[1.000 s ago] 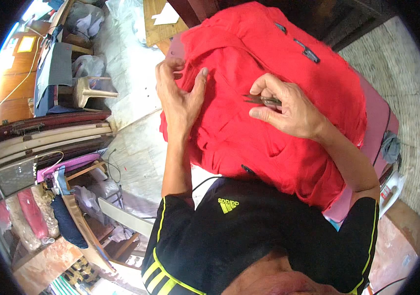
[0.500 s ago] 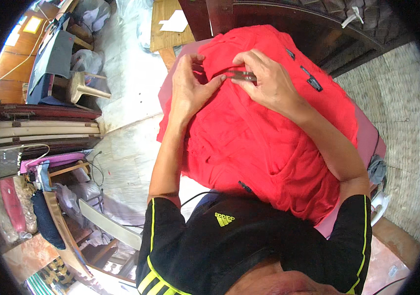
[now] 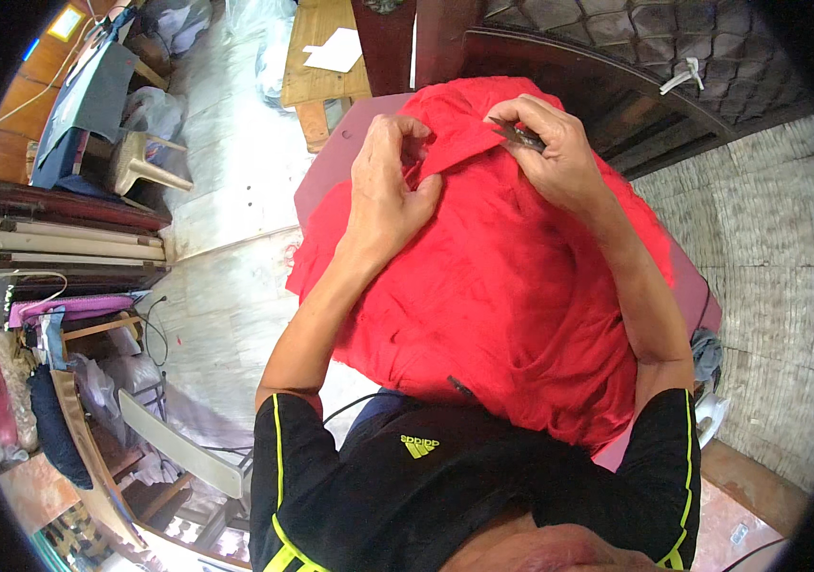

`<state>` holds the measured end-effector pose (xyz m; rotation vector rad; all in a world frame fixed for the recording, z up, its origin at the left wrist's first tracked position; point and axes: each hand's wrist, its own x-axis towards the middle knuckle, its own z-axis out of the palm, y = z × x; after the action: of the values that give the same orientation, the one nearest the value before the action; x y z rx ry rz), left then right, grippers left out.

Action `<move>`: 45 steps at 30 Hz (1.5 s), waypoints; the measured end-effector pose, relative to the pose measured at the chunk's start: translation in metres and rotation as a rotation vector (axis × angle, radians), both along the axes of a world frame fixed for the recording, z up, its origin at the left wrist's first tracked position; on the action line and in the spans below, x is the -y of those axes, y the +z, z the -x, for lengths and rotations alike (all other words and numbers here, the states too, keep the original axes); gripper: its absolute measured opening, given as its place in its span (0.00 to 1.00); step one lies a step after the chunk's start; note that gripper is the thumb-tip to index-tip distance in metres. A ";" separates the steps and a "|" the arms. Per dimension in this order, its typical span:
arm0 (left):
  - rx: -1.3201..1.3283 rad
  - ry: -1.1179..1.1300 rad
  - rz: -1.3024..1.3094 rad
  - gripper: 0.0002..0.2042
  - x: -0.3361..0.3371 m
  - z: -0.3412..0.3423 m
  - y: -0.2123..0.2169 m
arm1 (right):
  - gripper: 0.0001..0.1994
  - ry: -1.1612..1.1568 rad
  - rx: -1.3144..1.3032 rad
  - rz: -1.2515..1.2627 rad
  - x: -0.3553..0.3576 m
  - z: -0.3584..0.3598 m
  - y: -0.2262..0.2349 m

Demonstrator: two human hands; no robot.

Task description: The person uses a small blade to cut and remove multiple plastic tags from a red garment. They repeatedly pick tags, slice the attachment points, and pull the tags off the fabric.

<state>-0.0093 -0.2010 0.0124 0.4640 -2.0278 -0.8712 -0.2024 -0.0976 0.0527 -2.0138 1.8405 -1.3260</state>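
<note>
I log a red garment (image 3: pixel 512 286), soft crumpled cloth in loose folds, heaped over a smooth pink board (image 3: pixel 331 167) in front of me and spilling toward my lap. My left hand (image 3: pixel 383 186) rests on the upper part of the heap, fingers curled, thumb and forefinger pinched shut on a flat strip of the red cloth. My right hand (image 3: pixel 555 153) is closed at the other end of that strip, fingertips clamped around a small dark tool (image 3: pixel 519 136), thin and pointed; I cannot tell what kind it is. The strip runs taut between both hands. Beyond the board: a bare wooden bench (image 3: pixel 316 81), a white paper sheet (image 3: pixel 335 50) lying on it, and a pale round stool (image 3: pixel 135 162) on the grey concrete floor (image 3: pixel 226 172).
</note>
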 end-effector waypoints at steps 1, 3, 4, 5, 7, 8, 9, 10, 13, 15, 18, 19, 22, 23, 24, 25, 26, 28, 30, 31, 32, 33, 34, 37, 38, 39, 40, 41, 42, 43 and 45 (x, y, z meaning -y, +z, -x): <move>0.007 -0.009 0.019 0.20 0.000 0.000 0.000 | 0.09 0.025 -0.006 -0.022 -0.002 0.003 0.001; -0.003 -0.048 0.045 0.18 0.000 -0.001 -0.001 | 0.09 0.077 -0.013 -0.067 -0.005 0.008 0.001; -0.007 -0.068 0.058 0.18 0.001 -0.002 -0.002 | 0.09 0.104 0.010 -0.093 -0.005 0.012 0.001; 0.033 -0.086 0.028 0.16 0.001 -0.003 -0.002 | 0.10 0.132 0.033 -0.119 -0.004 0.017 0.003; 0.118 -0.127 -0.028 0.14 0.003 -0.004 -0.003 | 0.10 0.151 0.080 -0.126 0.000 0.023 0.002; 0.080 -0.235 -0.293 0.13 0.006 -0.004 -0.004 | 0.09 0.145 0.102 -0.108 0.005 0.023 0.001; 0.043 -0.336 -0.558 0.12 0.009 -0.004 -0.006 | 0.09 0.143 0.126 -0.090 0.010 0.021 -0.001; 0.005 -0.434 -0.823 0.11 0.011 -0.004 -0.007 | 0.09 0.122 0.202 -0.135 0.012 0.019 -0.002; -0.160 -0.561 -1.134 0.10 0.012 -0.004 -0.006 | 0.08 0.088 0.396 -0.257 0.018 0.015 -0.007; -0.184 -0.559 -1.207 0.10 0.011 -0.003 -0.004 | 0.07 0.062 0.364 -0.271 0.019 0.015 -0.009; -0.177 -0.539 -1.212 0.09 0.010 -0.002 -0.001 | 0.09 0.031 0.377 -0.287 0.018 0.015 -0.011; -0.171 -0.525 -1.196 0.08 0.010 -0.001 0.000 | 0.09 0.020 0.391 -0.292 0.018 0.015 -0.011; -0.077 -0.200 -0.694 0.07 0.010 -0.007 -0.006 | 0.13 -0.111 -0.037 0.117 0.015 0.005 -0.013; -0.033 -0.049 -0.446 0.07 0.008 -0.011 -0.009 | 0.14 -0.095 -0.062 0.091 0.006 0.000 -0.009; -0.059 0.032 -0.202 0.08 0.006 -0.017 -0.006 | 0.15 -0.073 -0.089 0.070 -0.008 -0.008 0.002; -0.081 0.114 0.048 0.10 0.001 -0.025 0.000 | 0.16 -0.050 -0.112 0.054 -0.019 -0.019 0.009; -0.101 0.195 0.296 0.11 -0.006 -0.034 0.005 | 0.15 -0.037 0.067 -0.072 -0.029 -0.033 0.011; -0.059 0.141 0.229 0.12 -0.023 -0.045 -0.001 | 0.13 -0.016 0.409 -0.337 -0.046 -0.054 0.014; 0.048 0.088 0.132 0.12 -0.042 -0.051 -0.003 | 0.13 0.020 0.427 -0.372 -0.048 -0.051 -0.003; 0.145 0.044 0.140 0.12 -0.043 -0.055 -0.001 | 0.13 0.010 0.369 -0.329 -0.047 -0.049 -0.013; 0.149 0.017 0.061 0.12 -0.042 -0.056 0.000 | 0.14 0.000 0.310 -0.286 -0.046 -0.047 -0.021; 0.157 0.004 -0.019 0.12 -0.041 -0.059 0.001 | 0.14 0.016 0.331 -0.282 -0.044 -0.044 -0.024; 0.163 -0.010 -0.099 0.12 -0.040 -0.062 0.001 | 0.14 0.005 0.351 -0.294 -0.043 -0.043 -0.027; 0.011 0.023 -0.177 0.12 -0.020 -0.059 -0.009 | 0.13 -0.010 0.427 -0.354 -0.042 -0.039 -0.030; -0.039 0.057 -0.193 0.12 -0.012 -0.054 -0.008 | 0.12 -0.004 0.469 -0.391 -0.042 -0.037 -0.029; -0.063 -0.026 -0.196 0.11 -0.004 -0.048 -0.007 | 0.12 -0.001 0.509 -0.429 -0.042 -0.036 -0.028; -0.086 -0.109 -0.197 0.10 0.005 -0.042 -0.004 | 0.11 0.011 0.538 -0.407 -0.041 -0.037 -0.028; -0.109 -0.193 -0.197 0.10 0.012 -0.036 -0.004 | 0.10 0.022 0.568 -0.385 -0.040 -0.038 -0.029; -0.087 -0.274 -0.235 0.10 0.019 -0.031 -0.008 | 0.10 0.034 0.598 -0.365 -0.040 -0.039 -0.031; -0.065 -0.358 -0.269 0.10 0.026 -0.027 -0.011 | 0.09 0.036 0.630 -0.376 -0.039 -0.039 -0.031; -0.018 -0.512 -0.352 0.09 0.039 -0.019 -0.012 | 0.08 0.032 0.700 -0.391 -0.038 -0.037 -0.031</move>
<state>0.0092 -0.2403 0.0002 0.1157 -2.0115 -1.5496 -0.1650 -0.0593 0.0214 -1.1713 1.5560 -1.3003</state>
